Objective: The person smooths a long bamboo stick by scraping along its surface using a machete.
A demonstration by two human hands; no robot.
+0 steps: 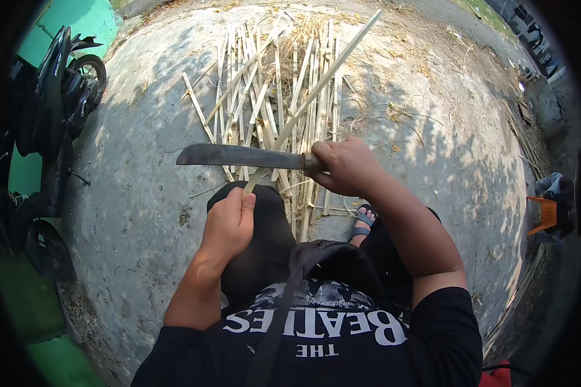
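Upper garment: black short-sleeved T-shirt (381,369), sleeves (448,322) plain, ending near the elbows. Chest print: white capital letters (382,327), one large line and one small; grey-and-white graphic (332,295) below them on the shirt. Dark strap (297,261) crosses the chest. Trousers (265,222) black. Visible foot: sandal (365,219) with grey-blue bands, toes exposed. Left hand (229,222), right hand (347,166), forearms (197,293): bare.

Saw a dark motorcycle (53,97) at left, an orange chair (545,213) at right, dry leaves (395,148) on concrete ground (135,200).
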